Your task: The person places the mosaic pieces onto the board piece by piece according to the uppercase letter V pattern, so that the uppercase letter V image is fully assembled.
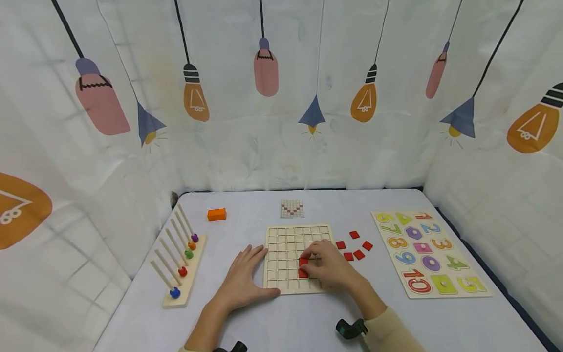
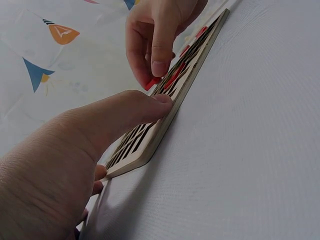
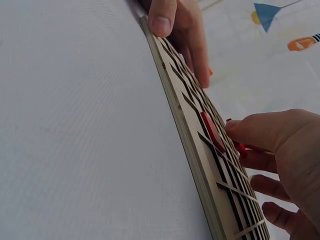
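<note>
The right hand [image 1: 327, 264] pinches 1 red square tile [image 1: 303, 261] over the pale wooden grid board [image 1: 281, 249]. The left hand [image 1: 243, 282] — fingers spread — touches the board's edge.

The table [image 1: 352, 210] is of a whitish colour, and its surface looks smooth. Near its middle there lies a pale grid board [image 1: 281, 244], flat. Just behind this board, farther from the person, lies a small card [image 1: 292, 209] with a checked pattern. To the right of the board, five loose red squares [image 1: 354, 234] are scattered on the table. Farther to the right, a number board [image 1: 442, 256] lies flat, placed somewhat obliquely. On the left side stands a wooden peg stand [image 1: 189, 278], and behind it, slightly to the right, an orange block [image 1: 217, 214].
</note>
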Demonstrator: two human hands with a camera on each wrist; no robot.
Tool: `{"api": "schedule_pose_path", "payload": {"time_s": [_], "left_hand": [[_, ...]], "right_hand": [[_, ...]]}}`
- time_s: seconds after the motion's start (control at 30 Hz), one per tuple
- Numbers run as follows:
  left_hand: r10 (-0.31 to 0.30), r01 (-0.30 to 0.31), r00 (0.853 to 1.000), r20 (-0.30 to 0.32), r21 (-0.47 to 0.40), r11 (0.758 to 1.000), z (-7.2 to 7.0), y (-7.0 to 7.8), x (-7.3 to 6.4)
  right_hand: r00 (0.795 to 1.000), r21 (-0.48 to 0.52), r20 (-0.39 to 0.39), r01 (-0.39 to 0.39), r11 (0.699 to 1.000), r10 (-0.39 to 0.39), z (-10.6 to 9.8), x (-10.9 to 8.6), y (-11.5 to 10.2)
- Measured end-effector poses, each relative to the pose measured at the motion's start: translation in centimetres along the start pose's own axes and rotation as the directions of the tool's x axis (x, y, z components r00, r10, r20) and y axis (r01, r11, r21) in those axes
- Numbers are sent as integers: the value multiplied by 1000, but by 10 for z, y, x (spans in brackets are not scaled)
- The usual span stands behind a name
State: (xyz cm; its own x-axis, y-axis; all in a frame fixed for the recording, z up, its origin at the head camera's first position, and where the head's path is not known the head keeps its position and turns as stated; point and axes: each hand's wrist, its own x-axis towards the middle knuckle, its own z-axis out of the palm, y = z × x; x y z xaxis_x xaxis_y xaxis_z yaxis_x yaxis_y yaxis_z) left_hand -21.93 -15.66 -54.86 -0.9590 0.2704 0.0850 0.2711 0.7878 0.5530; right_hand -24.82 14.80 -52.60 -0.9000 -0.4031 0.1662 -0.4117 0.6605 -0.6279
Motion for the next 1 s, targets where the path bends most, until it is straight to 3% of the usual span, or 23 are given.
{"api": "schedule_pose_path", "payload": {"time_s": [0.77,1.0], "left_hand": [[24,-24,1000,-9,-11,1000,0,0,0],[12,-12,1000,-9,1,1000,0,0,0]], "right_hand": [[1000,-80,25,18,997,-16,22,18,-14],[999,-79,43,-9,997,12,23,21,-15]]}}
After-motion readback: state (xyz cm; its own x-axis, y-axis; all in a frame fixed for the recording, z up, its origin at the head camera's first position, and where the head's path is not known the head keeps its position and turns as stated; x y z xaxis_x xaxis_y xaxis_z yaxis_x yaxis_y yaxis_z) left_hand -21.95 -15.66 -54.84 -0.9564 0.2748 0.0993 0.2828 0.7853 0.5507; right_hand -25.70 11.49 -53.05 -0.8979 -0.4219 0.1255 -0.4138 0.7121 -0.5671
